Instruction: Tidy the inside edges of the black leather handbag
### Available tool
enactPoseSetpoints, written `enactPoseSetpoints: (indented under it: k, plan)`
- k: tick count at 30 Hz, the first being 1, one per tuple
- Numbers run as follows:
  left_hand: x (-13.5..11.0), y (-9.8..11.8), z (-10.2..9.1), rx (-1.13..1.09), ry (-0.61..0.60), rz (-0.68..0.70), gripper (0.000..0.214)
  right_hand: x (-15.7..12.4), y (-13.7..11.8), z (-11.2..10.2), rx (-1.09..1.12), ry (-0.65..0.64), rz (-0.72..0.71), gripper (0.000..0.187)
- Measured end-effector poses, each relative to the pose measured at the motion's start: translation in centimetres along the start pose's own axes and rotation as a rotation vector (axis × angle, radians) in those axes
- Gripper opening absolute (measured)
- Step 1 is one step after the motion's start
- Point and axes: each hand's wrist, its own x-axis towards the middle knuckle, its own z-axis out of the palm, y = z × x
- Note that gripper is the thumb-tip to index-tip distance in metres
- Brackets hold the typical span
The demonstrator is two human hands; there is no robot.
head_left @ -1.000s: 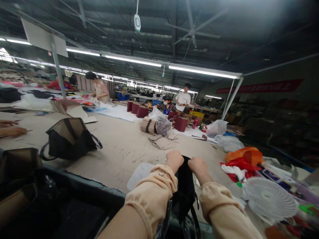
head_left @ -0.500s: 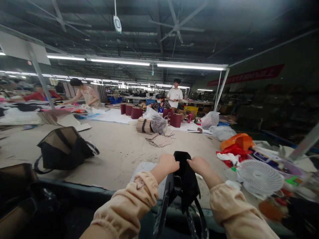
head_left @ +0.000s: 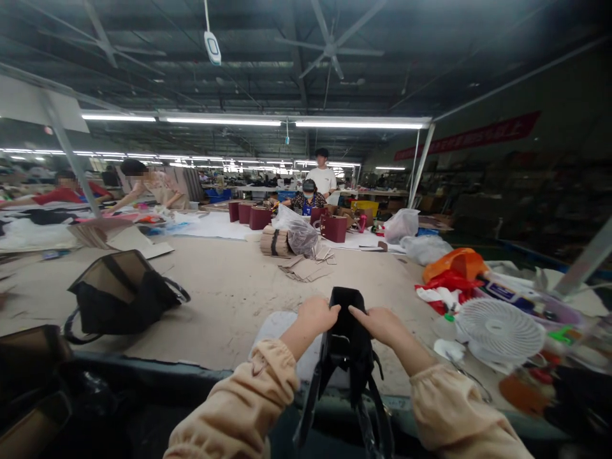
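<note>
A black handbag (head_left: 347,366) stands tilted at the near edge of the table, its mouth facing up and away and its straps hanging down toward me. My left hand (head_left: 316,317) pinches the bag's left rim between thumb and fingers. On the opposite rim, my right hand (head_left: 382,326) grips with the thumb and fingertips near the opening. The bag's inside looks dark. A pale sheet (head_left: 280,328) lies on the table behind my left forearm. Another black bag with a brown panel (head_left: 127,299) rests on the table to the left.
More dark bags (head_left: 33,357) lie at the lower left. A white fan (head_left: 500,331), an orange plastic bag (head_left: 452,262) and clutter line the right side. Bundled brown pieces (head_left: 275,243) and maroon boxy bags (head_left: 333,228) stand farther back. Several co-workers sit or stand beyond the table.
The bag's mouth has opened wider between my hands, and my right hand has shifted slightly along the rim. My view has turned a little.
</note>
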Motion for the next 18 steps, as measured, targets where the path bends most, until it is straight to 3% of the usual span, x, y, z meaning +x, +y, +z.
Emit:
enactPoseSetpoints:
  k: [2,6,10,13,18]
  plan:
    - [-2.3,-0.7,0.2,-0.011,-0.030,0.057,0.067,-2.3,0.7,0.1,0.042,-0.007,-0.032,0.063]
    - [-7.1,-2.1,2.0,-0.087,-0.064,0.216,0.055,-6.8,1.4,1.3,0.083,0.007,-0.064,0.042]
    - [-8.7,-3.1,2.5,-0.020,-0.018,0.166,0.037,-7.9,2.0,1.5,0.101,-0.013,-0.054,0.024]
    - [-8.0,-3.4,0.3,0.012,-0.025,0.146,0.030,-7.2,2.7,-0.1,0.117,-0.049,-0.081,0.017]
    - [-7.7,-3.4,-4.7,-0.059,-0.025,0.216,0.039,-7.2,2.8,-2.8,0.141,-0.034,-0.158,0.032]
